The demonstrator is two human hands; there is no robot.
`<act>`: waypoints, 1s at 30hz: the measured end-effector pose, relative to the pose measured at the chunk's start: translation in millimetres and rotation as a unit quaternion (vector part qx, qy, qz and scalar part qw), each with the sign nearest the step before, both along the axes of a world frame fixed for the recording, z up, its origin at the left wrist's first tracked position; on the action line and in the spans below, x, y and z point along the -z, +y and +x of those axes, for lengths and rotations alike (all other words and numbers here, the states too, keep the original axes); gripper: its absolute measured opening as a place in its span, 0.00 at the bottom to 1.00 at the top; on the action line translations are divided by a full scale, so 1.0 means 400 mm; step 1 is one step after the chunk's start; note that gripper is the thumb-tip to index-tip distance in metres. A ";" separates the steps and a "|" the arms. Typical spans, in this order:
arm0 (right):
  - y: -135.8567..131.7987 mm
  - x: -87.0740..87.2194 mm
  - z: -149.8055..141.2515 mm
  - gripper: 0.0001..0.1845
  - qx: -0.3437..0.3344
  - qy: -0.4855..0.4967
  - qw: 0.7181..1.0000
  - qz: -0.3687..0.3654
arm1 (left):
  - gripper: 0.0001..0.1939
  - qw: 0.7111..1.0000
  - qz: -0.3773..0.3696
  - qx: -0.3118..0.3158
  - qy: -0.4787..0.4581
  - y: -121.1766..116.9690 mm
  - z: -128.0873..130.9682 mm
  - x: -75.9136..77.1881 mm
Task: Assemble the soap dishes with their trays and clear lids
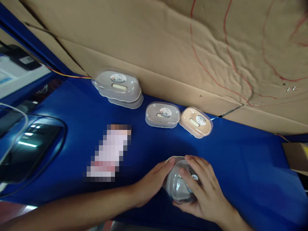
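Near the front edge of the blue table (pixel 240 154), the right hand (pixel 204 189) lies over a clear-lidded grey soap box (pixel 179 186) with its fingers spread across the lid, while the left hand (pixel 154 183) presses its fingertips against the box's left end, so both hands grip the same box. Farther back stand a second grey soap box (pixel 162 114) touching a peach soap box (pixel 196 122), then a stack of grey boxes (pixel 117 87) against the cardboard sheet (pixel 168 48); a blurred-out patch (pixel 109 152) lies left of the hands.
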State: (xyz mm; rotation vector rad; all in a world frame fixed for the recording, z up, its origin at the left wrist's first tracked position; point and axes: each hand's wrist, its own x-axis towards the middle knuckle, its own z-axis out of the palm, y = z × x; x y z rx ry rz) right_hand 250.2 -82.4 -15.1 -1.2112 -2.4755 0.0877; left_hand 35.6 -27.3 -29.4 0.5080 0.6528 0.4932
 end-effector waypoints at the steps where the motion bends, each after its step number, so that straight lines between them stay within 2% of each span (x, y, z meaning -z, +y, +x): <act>1: -0.001 0.002 0.002 0.43 0.000 0.003 1.000 0.001 | 0.29 1.000 0.009 0.001 -0.008 0.000 -0.003 0.001; 7: -0.005 0.011 -0.001 0.41 0.002 -0.010 1.000 0.008 | 0.44 0.997 0.041 0.045 -0.052 0.004 -0.015 0.008; 11: 0.001 0.013 0.024 0.49 -0.015 0.002 1.000 0.003 | 0.39 0.998 0.060 0.026 -0.016 0.006 -0.013 0.008; 13: 0.006 0.012 0.054 0.53 0.026 0.078 0.996 -0.020 | 0.39 0.997 0.075 0.021 -0.014 0.005 -0.017 0.005; 14: 0.010 0.012 0.069 0.52 0.072 0.134 0.988 -0.036 | 0.39 0.996 0.085 0.017 -0.015 0.005 -0.022 0.002; 16: 0.017 0.015 0.094 0.48 0.159 0.255 0.949 -0.098 | 0.38 0.992 0.124 0.016 -0.016 0.005 -0.035 -0.008; 17: 0.019 0.019 0.101 0.48 0.173 0.308 0.924 -0.145 | 0.38 0.988 0.152 0.022 -0.013 0.005 -0.041 -0.015; 19: 0.016 0.031 0.103 0.53 0.148 0.378 0.880 -0.246 | 0.37 0.976 0.215 0.040 -0.006 0.006 -0.052 -0.027; 20: 0.011 0.040 0.098 0.56 0.134 0.397 0.866 -0.273 | 0.37 0.969 0.243 0.046 -0.006 0.006 -0.055 -0.032; 22: -0.003 0.059 0.085 0.56 0.147 0.409 0.868 -0.242 | 0.38 0.957 0.285 0.048 -0.009 0.005 -0.055 -0.035; 26: -0.027 0.082 0.071 0.39 0.208 0.394 0.890 -0.093 | 0.39 0.939 0.336 0.049 0.050 -0.002 -0.046 -0.022; 30: -0.022 0.072 0.071 0.36 0.222 0.388 0.892 -0.069 | 0.38 0.935 0.335 0.078 0.084 -0.002 -0.044 -0.018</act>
